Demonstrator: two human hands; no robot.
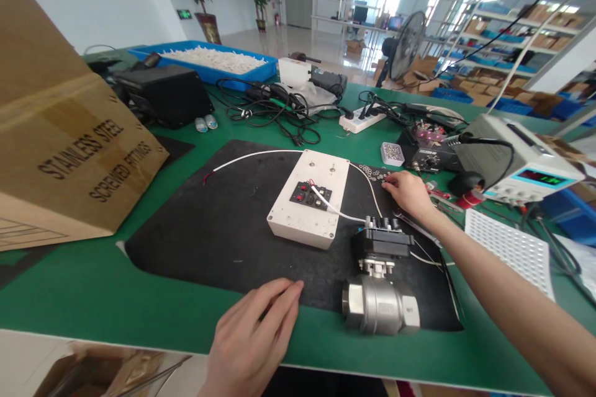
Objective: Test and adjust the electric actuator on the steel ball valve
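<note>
My right hand (pixel 410 197) reaches over the black mat, its thumb and fingers pinched together beside small metal rings like washers (pixel 370 172). Anything between those fingertips is too small to make out. My left hand (pixel 256 332) lies loosely at the table's front edge, fingers extended and holding nothing. Between the hands stands a steel ball valve (pixel 382 307) with a black unit (pixel 384 242) mounted on top. A white cable (pixel 342 214) runs from this unit to a cream box (pixel 302 226) with a black switch panel (pixel 311 196).
A cardboard box (pixel 69 149) stands at left. Behind are a blue tray (pixel 274 68) of white pieces, tangled black cables (pixel 270 105) and a power strip (pixel 363 118). At right are a dish of small parts (pixel 392 154), a power supply (pixel 521 155) and a white perforated sheet (pixel 510 251).
</note>
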